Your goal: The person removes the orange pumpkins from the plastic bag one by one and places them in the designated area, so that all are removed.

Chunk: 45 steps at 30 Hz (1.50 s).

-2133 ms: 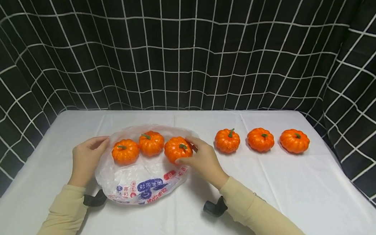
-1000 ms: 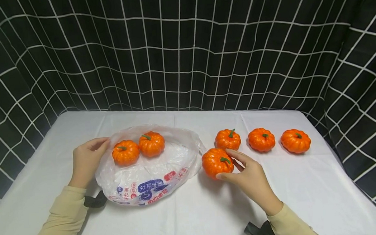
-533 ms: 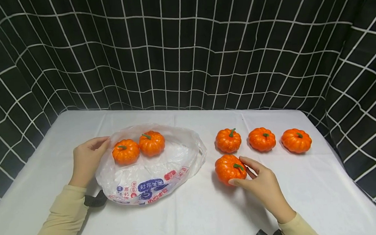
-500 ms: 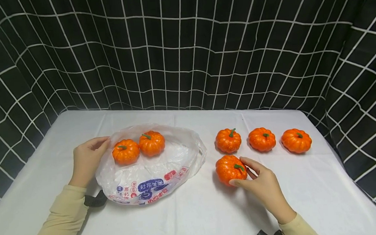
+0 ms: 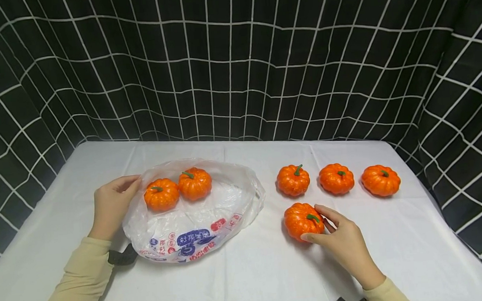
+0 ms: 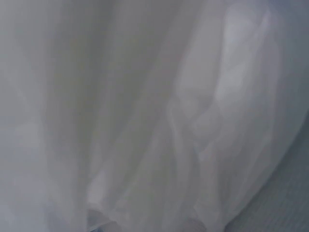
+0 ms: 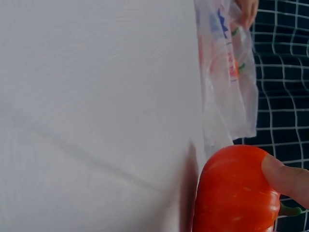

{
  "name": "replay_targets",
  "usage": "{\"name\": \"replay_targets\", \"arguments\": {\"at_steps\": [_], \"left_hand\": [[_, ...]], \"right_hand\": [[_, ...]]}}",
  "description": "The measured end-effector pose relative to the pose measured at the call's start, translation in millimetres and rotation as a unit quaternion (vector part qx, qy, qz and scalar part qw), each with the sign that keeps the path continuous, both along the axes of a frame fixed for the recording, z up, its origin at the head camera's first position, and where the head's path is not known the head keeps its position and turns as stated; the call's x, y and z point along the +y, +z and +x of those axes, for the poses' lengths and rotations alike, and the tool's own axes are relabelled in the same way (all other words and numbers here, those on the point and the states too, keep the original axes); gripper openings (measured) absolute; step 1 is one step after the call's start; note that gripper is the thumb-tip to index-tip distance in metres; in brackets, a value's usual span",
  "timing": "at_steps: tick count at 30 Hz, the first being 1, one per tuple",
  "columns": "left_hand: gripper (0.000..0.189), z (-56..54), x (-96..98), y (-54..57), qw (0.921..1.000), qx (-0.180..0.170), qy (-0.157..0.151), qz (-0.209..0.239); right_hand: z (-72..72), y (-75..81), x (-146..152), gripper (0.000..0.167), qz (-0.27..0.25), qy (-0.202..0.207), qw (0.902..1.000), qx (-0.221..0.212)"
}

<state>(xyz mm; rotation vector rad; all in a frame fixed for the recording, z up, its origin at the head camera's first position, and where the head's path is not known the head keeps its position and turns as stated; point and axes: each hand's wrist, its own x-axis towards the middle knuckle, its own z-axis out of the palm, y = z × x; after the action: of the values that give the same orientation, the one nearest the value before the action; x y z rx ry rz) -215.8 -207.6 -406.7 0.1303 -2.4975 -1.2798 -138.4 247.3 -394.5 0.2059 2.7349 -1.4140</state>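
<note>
My right hand (image 5: 346, 243) grips a small orange pumpkin (image 5: 303, 221) with a green stem, its thumb on the near side and fingers round the far right side. In the right wrist view the thumb presses on that pumpkin (image 7: 236, 188), close over the white cloth. At the left, my left hand (image 5: 113, 204) pinches the rim of a thin white plastic bag (image 5: 228, 206) printed in blue and red. Inside the spread bag sit two more pumpkins, one at left (image 5: 161, 195) and one beside it (image 5: 195, 184). Blurred bag film (image 6: 159, 121) fills the left wrist view.
Three pumpkins stand in a row at the right: a left one (image 5: 293, 181), a middle one (image 5: 336, 179) and a right one (image 5: 381, 180). White cloth (image 5: 253, 283) covers the table. A black curtain with a white grid (image 5: 235, 54) hangs behind and at both sides.
My right hand has lifted the third pumpkin out of the bag and carried it right and nearer, in front of the row. My left hand has kept its place on the bag's rim.
</note>
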Motion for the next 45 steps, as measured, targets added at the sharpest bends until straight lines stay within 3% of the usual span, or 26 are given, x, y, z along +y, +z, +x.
{"name": "replay_targets", "arguments": {"at_steps": [9, 39, 45], "left_hand": [[0.031, 0.3, -0.3, -0.1, 1.0000, -0.004, 0.000, 0.001], [0.031, 2.5, 0.6, 4.2, 1.0000, 0.000, -0.004, -0.005], [0.031, 2.2, 0.9, 4.0, 1.0000, -0.002, -0.003, -0.003]], "right_hand": [[-1.4, -4.2, 4.3, 0.082, 0.005, 0.005, 0.9999, -0.009], [0.3, -5.2, 6.4, 0.087, 0.023, 0.030, 0.9991, 0.019], [1.5, -1.1, 6.3, 0.086, 0.039, 0.032, 0.9978, 0.043]]}}
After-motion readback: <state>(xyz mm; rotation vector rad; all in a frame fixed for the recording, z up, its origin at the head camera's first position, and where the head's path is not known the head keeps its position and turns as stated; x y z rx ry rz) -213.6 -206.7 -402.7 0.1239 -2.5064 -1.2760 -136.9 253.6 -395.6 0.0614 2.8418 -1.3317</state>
